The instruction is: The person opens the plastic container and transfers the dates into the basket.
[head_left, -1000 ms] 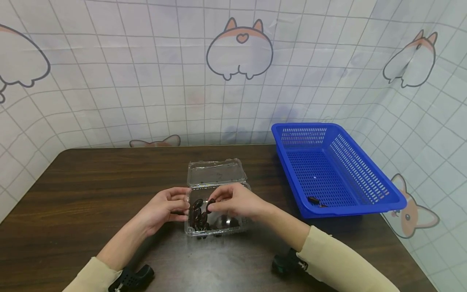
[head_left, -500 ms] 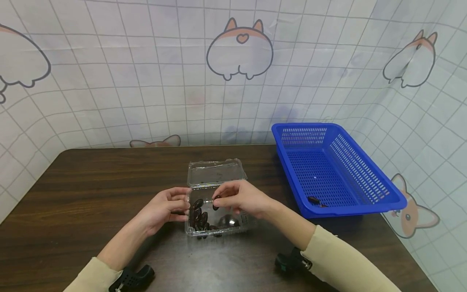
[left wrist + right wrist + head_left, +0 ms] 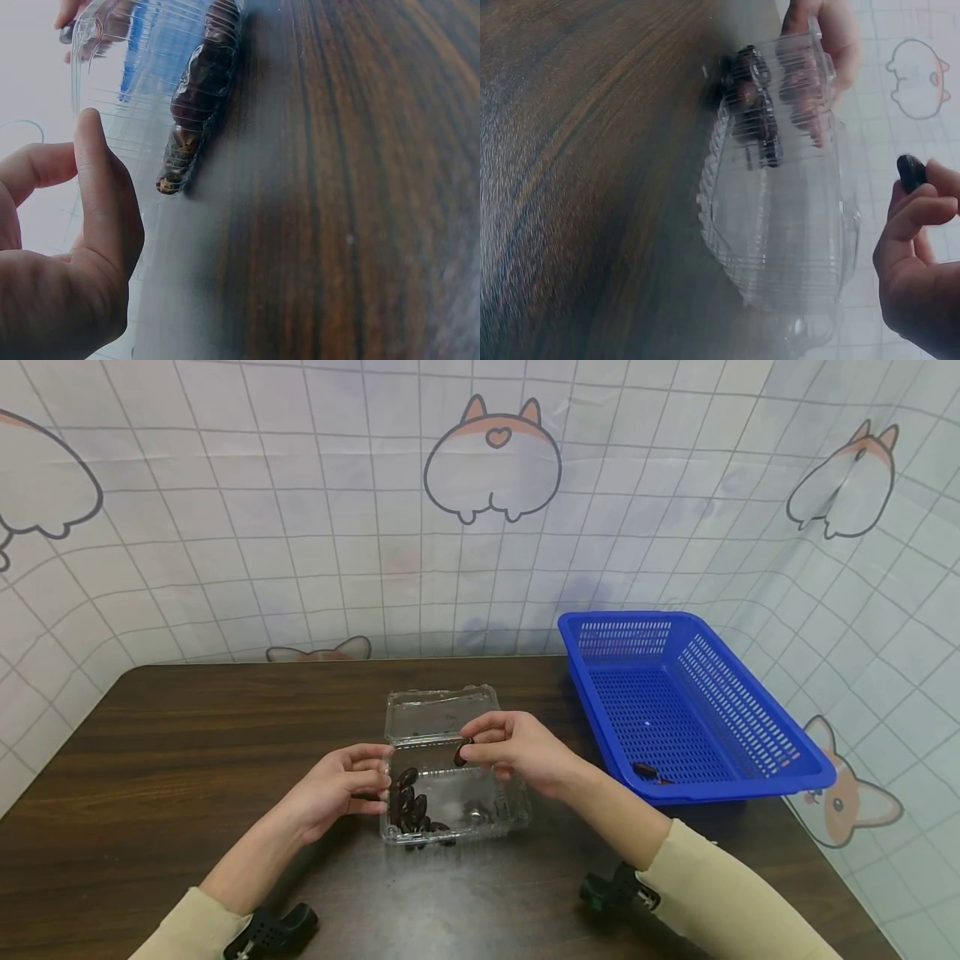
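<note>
Between thumb and fingers of my right hand [image 3: 525, 752] is pinched one dark, glossy date [image 3: 463, 752], held up over the back of a clear plastic clamshell box [image 3: 480, 789]. In the right wrist view that date [image 3: 910, 172] stands apart from the box. Several more dates [image 3: 411, 806] lie heaped in the box's left end, seen through its wall in the left wrist view. The lid [image 3: 442, 714] is folded back. My left hand [image 3: 337, 789] rests its fairly straight fingers against the box's left side and holds nothing up.
A blue slotted basket [image 3: 600, 727] stands at the right of the dark wooden table [image 3: 225, 718]. A few dark dates [image 3: 647, 771] lie in its near corner. Behind hangs a white gridded cloth [image 3: 337, 527] with cartoon dogs.
My right hand has risen from the heap with one date and moved right and back, toward the lid's hinge. My left hand has stayed at the box's side.
</note>
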Demonstrator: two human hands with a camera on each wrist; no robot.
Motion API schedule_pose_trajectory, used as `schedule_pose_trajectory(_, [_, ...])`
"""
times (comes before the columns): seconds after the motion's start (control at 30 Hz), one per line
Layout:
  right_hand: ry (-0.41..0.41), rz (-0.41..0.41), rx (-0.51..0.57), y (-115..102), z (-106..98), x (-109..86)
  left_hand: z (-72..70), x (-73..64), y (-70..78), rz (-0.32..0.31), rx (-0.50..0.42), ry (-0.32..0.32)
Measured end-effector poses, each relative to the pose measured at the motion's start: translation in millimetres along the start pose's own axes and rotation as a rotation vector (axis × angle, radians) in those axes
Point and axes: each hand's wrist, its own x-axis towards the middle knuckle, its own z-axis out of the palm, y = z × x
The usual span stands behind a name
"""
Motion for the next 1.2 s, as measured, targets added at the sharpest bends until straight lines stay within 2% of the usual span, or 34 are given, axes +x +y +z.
schedule_pose_trajectory(0.13, [0.051, -0.017, 0.015, -3.8, -3.7, -2.1, 0.4, -0.4, 0.1, 0.002, -0.004, -0.003])
schedule_pose_trajectory(0.47, [0.066, -0.05, 0.031, -10.9, -19.2, -10.1, 1.9, -0.8, -0.9, -0.007, -0.004, 0.007])
schedule_pose_trajectory(0.83, [0.115, -0.039, 0.009, -24.9, -44.8, -28.6, 1.4, 0.0, -1.2, -0.008, 0.001, 0.007])
schedule_pose_trajectory(1.2, [0.172, -0.065, -0.031, -30.1, -72.3, -41.6, 1.4, 1.5, 0.4, 0.002, -0.009, -0.009])
